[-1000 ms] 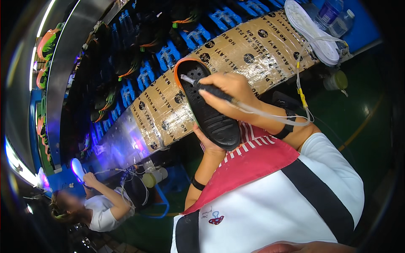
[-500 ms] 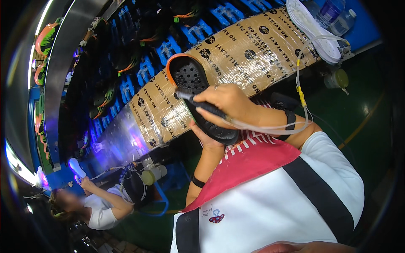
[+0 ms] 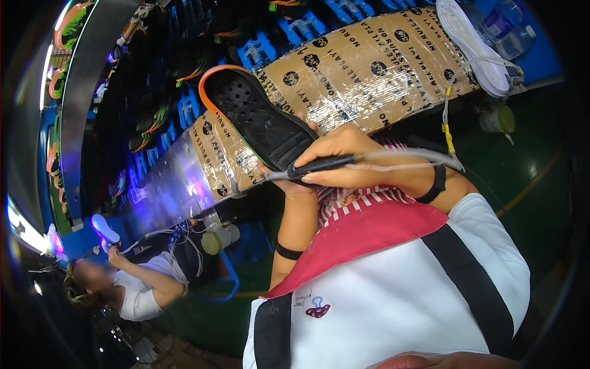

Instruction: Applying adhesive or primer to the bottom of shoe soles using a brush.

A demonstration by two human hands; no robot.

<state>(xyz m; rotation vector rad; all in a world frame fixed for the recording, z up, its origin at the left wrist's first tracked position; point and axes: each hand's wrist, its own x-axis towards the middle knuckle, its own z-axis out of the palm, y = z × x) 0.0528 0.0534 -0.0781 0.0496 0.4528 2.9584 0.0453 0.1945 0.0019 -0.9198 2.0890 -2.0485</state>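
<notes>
A black shoe sole point(image 3: 251, 114) with an orange rim at one end and a thin green edge tilts up over the padded bench. Its upper face has round holes at the orange end. My left hand point(image 3: 291, 184) grips the sole's near end from below, fingers partly hidden beneath it. In my right hand point(image 3: 347, 144) is a tube-fed brush with a black handle point(image 3: 329, 163); pale tubing point(image 3: 412, 155) trails from it past my wrist. The brush's grey tip lies at the sole's near left edge, beside my left hand; whether it touches cannot be made out.
Printed brown wrapping covers the bench point(image 3: 362, 92). Blue racks point(image 3: 304, 27) with dark shoe parts line its far side. A white sole point(image 3: 473, 46) and plastic bottles point(image 3: 513, 37) stand far right. At left, a co-worker point(image 3: 138, 283) holds a sole point(image 3: 106, 229) in bluish light.
The sole has shifted left and tilted more to the left. The brush tip has gone from the sole's middle left edge to its near end, as my right hand came nearer my body.
</notes>
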